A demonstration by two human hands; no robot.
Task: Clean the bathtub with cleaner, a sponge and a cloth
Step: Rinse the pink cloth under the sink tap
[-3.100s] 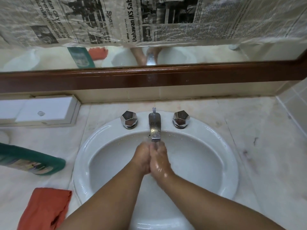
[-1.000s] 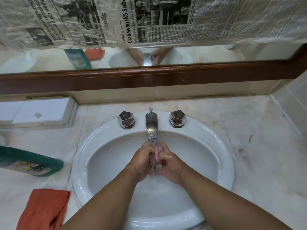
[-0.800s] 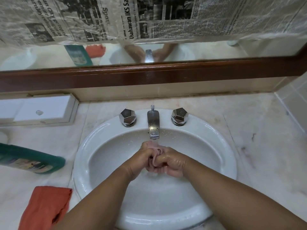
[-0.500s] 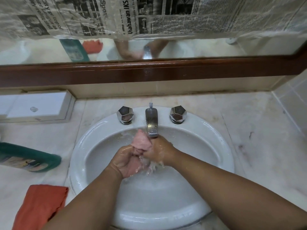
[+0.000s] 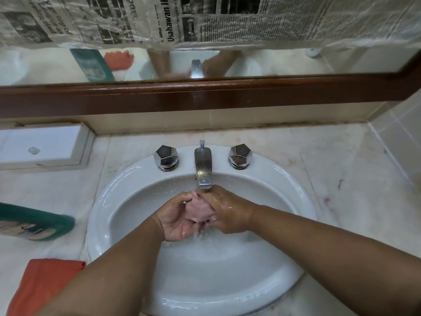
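Sponge (image 5: 198, 210) between 2 hands (image 5: 175, 221) (image 5: 230, 213)

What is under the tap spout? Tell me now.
The left hand and right hand hold a pink sponge directly below the tap spout, water dripping into the sink. The hands cover much of the sponge and hide the drain.

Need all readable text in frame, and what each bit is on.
"Usahawan IK": headline on the newspaper hung over the mirror, cut off at the frame's top edge.
Other headlines and columns on it: too blurred or small to read.
Label on the green bottle: blurred, unreadable.
On the pink sponge: no print visible.
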